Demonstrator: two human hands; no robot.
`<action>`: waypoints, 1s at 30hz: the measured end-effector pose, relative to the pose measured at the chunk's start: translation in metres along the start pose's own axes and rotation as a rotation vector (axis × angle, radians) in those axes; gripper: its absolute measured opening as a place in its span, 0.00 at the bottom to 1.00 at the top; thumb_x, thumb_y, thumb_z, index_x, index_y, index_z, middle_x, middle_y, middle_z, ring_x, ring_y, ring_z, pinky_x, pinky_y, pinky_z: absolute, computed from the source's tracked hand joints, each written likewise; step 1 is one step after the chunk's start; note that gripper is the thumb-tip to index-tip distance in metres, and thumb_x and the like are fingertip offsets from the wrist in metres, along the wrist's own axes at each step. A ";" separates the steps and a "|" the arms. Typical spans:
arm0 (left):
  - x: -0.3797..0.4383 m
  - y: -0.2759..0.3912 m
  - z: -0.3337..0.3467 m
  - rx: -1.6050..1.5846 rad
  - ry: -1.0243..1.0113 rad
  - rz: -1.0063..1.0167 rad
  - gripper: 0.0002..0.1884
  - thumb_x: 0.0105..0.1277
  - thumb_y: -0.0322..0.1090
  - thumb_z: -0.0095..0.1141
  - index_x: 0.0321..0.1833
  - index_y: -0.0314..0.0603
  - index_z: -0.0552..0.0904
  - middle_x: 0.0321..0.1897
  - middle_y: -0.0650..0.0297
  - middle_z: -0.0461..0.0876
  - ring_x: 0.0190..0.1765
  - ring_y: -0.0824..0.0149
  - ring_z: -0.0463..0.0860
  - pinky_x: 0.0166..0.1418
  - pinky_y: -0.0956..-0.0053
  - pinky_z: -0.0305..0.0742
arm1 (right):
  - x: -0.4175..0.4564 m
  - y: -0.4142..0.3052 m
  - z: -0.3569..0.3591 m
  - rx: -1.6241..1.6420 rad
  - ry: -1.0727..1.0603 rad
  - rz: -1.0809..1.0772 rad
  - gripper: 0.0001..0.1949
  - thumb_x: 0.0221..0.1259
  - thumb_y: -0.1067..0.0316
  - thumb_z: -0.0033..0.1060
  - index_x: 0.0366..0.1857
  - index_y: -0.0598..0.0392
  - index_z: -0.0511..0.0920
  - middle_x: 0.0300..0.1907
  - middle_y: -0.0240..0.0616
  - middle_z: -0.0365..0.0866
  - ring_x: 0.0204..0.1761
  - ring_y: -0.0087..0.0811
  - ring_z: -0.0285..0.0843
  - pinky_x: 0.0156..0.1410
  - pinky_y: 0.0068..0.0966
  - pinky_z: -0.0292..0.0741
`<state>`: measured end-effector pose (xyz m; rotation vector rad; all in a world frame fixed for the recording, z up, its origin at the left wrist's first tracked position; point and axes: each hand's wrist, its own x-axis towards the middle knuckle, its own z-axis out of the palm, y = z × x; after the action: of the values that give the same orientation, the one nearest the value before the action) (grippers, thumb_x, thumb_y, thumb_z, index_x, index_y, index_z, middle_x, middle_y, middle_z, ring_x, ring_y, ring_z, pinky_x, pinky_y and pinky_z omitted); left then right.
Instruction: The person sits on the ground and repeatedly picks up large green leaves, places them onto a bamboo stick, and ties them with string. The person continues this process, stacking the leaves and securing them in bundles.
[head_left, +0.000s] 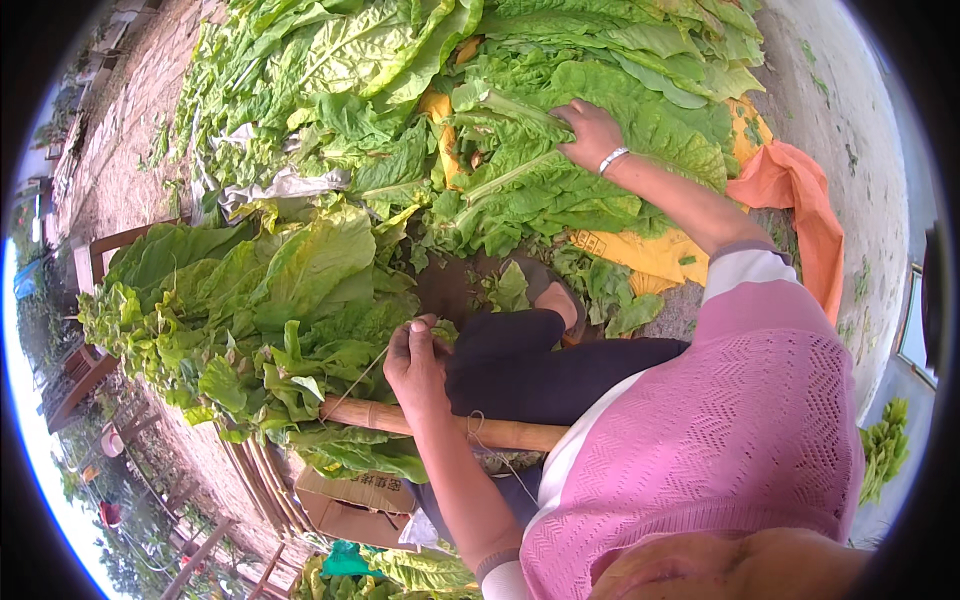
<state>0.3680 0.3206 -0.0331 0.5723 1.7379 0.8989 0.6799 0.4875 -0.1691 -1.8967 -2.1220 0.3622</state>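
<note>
My left hand (418, 367) pinches a thin string (365, 374) that runs taut to a bamboo pole (367, 414). Large green leaves, probably tobacco, hang bunched along the far part of the pole (300, 277). The pole's bare near part lies under my left forearm and reaches my body, with a loop of string around it. My right hand (589, 135), wearing a silver bracelet, reaches to a heap of large leaves (637, 97). Its fingers are around or against a thick leaf stalk (517, 109); the grip is partly hidden.
Yellow sacking (637, 255) lies under the heap, beside an orange cloth (795, 195). Leaf scraps surround my foot (559, 300). A cardboard box (352, 506) and several poles (266, 480) stand at lower left. More leaves (420, 570) lie at the bottom. A pale wall is at right.
</note>
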 end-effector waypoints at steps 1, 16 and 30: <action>-0.002 -0.001 -0.002 0.008 0.027 0.015 0.15 0.66 0.41 0.53 0.43 0.33 0.76 0.17 0.66 0.74 0.12 0.83 0.58 0.15 0.88 0.48 | -0.019 -0.026 -0.017 0.048 -0.009 -0.115 0.23 0.36 0.65 0.64 0.44 0.49 0.76 0.36 0.37 0.72 0.41 0.40 0.73 0.46 0.34 0.71; -0.086 -0.011 -0.021 -0.404 -0.041 0.338 0.23 0.56 0.24 0.62 0.53 0.32 0.68 0.39 0.63 0.78 0.37 0.74 0.77 0.37 0.81 0.73 | -0.050 -0.155 -0.138 0.252 -0.298 -0.815 0.20 0.53 0.67 0.59 0.52 0.54 0.73 0.39 0.42 0.75 0.43 0.43 0.74 0.48 0.31 0.71; -0.128 -0.018 -0.025 -0.220 0.254 0.727 0.16 0.55 0.34 0.65 0.42 0.33 0.76 0.30 0.64 0.82 0.25 0.66 0.80 0.29 0.72 0.75 | -0.137 -0.208 -0.132 0.704 -0.952 -0.729 0.32 0.51 0.54 0.63 0.59 0.63 0.66 0.51 0.48 0.76 0.53 0.33 0.73 0.59 0.26 0.66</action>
<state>0.3883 0.2079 0.0313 1.0018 1.6279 1.7074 0.5491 0.3293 0.0242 -0.4843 -2.4604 1.7652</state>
